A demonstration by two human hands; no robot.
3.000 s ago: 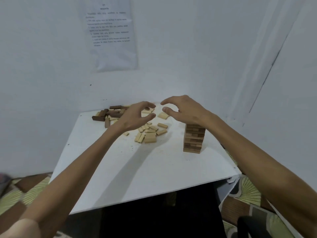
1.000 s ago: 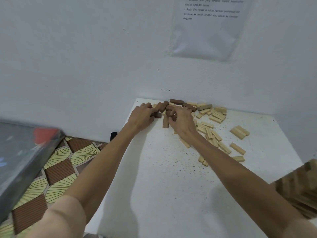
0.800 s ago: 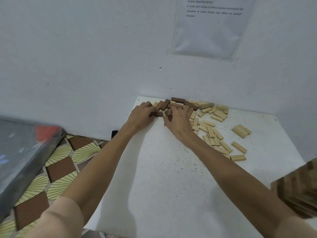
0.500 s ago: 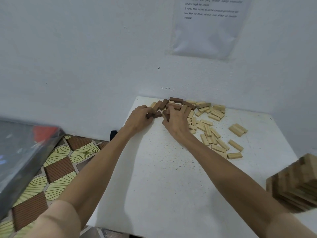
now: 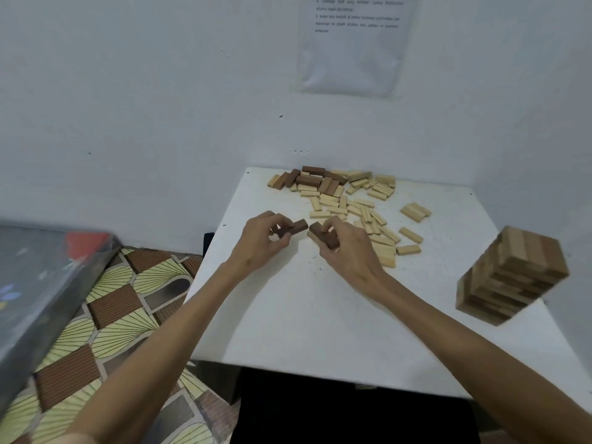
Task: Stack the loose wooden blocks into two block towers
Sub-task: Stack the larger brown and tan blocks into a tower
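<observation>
Between my left hand (image 5: pixel 261 243) and right hand (image 5: pixel 344 248), each pinching dark blocks (image 5: pixel 293 227), ends nearly meet; a bump could knock one loose.

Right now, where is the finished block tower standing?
In the head view, the block tower stands on the right side of the white table, nearer than the loose blocks and apart from both hands.

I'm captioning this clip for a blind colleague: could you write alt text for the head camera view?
Over a white table, the left hand and right hand each hold dark brown blocks. Loose pale and dark blocks lie scattered toward the wall, and one finished block tower stands at the right.
</observation>
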